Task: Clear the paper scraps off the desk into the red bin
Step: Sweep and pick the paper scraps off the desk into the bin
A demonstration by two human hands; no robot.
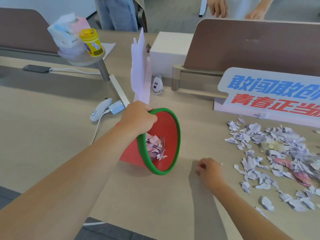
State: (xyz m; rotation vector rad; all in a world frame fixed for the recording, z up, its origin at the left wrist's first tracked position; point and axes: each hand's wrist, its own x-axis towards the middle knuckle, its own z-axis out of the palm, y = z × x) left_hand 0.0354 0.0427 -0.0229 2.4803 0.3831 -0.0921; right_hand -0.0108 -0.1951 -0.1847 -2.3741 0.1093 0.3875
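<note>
Lying scattered at abt 3–4 o'clock on the desk [155, 205], the paper scraps [270, 156] form a loose heap running roughly 12-to-5 o'clock along the right side, w/ a reddish printed piece mixed in near its lower middle. A few scraps already sit inside the red bin [166, 135], which is tipped on its side near desk centre, green rim and mouth facing 3–4 o'clock, i.e. toward the heap. Left hand [138, 118] grips the rim at its 11 o'clock edge, fingers curled over and clamped on it, holding the tilt. Right hand [209, 168] rests on the desk betw bin mouth and heap, fingers curled in loosely; it may be pinching a small scrap, but I can't tell for sure.

Key relation: heap lies at 3 o'clock from the right hand's fingers, bin mouth at 9 o'clock from them. So right hand is the nearer one to the scraps, and a sweep from 3 toward 9 looks like the obvious next move, w/ left keeping the bin steady. Most of the pile isn't in yet; task looks early-to-mid.

Further out: a sign w/ blue and red characters [270, 94] at 1–2 o'clock behind the heap, tissue packs [65, 35] and a yellow tub [91, 42] at 11 o'clock.
</note>
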